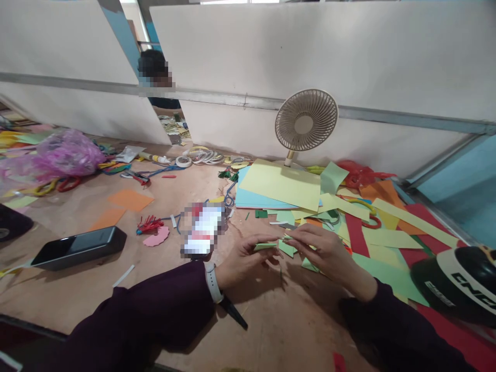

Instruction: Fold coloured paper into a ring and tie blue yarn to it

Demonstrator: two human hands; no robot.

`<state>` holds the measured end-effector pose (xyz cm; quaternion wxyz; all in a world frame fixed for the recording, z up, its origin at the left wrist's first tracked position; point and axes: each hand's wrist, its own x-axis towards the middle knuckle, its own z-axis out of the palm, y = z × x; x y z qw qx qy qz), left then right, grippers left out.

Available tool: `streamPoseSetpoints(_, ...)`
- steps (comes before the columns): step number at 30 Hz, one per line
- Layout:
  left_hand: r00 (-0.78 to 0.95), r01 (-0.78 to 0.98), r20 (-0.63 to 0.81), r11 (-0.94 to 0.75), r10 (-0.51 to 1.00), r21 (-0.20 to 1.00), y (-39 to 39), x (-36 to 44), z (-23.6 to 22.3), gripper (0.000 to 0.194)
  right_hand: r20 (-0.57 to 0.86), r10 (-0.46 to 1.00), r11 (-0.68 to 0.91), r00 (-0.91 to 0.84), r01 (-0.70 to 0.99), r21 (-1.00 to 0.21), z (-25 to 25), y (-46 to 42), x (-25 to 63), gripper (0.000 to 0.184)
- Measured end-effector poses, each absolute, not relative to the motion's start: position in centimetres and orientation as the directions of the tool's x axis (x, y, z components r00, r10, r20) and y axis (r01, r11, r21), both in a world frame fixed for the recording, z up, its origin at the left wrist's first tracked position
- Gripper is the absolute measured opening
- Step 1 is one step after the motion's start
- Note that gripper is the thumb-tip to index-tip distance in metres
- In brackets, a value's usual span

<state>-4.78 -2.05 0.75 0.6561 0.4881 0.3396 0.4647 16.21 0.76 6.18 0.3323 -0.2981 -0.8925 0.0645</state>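
Partial "CNC" reads on black-and-white rounded object (457, 284), right side; smaller label (439, 293) below too blurred.

Head view: from wearer's head, facing forward and down over table (155, 281), hands near.

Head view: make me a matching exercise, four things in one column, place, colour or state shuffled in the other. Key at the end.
Things:
1. desk fan
2. wristwatch
3. scalloped paper piece
4. small light green paper piece

Place, colour or state:
A. pink, beside a red bundle
B. held in the fingers of the left hand
C. standing before the white partition
D. strapped on, white band

Pairs: 1-C, 2-D, 3-A, 4-B
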Motion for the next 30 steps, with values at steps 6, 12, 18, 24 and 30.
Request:
streamPoseSetpoints(6,0.334,-0.161,0.080,-0.027,0.939,0.987,-2.1,-4.9,0.3,0.036,0.547,0.705,0.710,-0.452,0.454,-0.539,7.8,0.0,16.4,0.013)
streamPoseSetpoints(12,0.395,-0.101,0.218,-0.194,0.892,0.976,-2.1,-4.9,0.4,0.024,0.606,0.599,0.801,-0.523,0.381,-0.462,7.6,-0.9,15.4,0.013)
streamPoseSetpoints(18,0.419,-0.062,0.281,-0.282,0.863,0.957,-2.1,-5.1,-0.1,0.023,0.658,0.489,0.869,-0.573,0.388,-0.307,7.3,-1.5,14.7,0.015)
streamPoseSetpoints(24,0.417,-0.004,0.304,-0.332,0.857,0.943,-2.1,-5.2,0.1,0.023,0.649,0.455,0.888,-0.610,0.365,-0.280,7.3,-1.5,14.5,0.014)
streamPoseSetpoints(30,0.428,0.035,0.338,-0.389,0.838,0.921,-2.1,-5.4,0.4,0.023,0.632,0.450,0.890,-0.631,0.370,-0.264,7.2,-1.4,14.7,0.014)
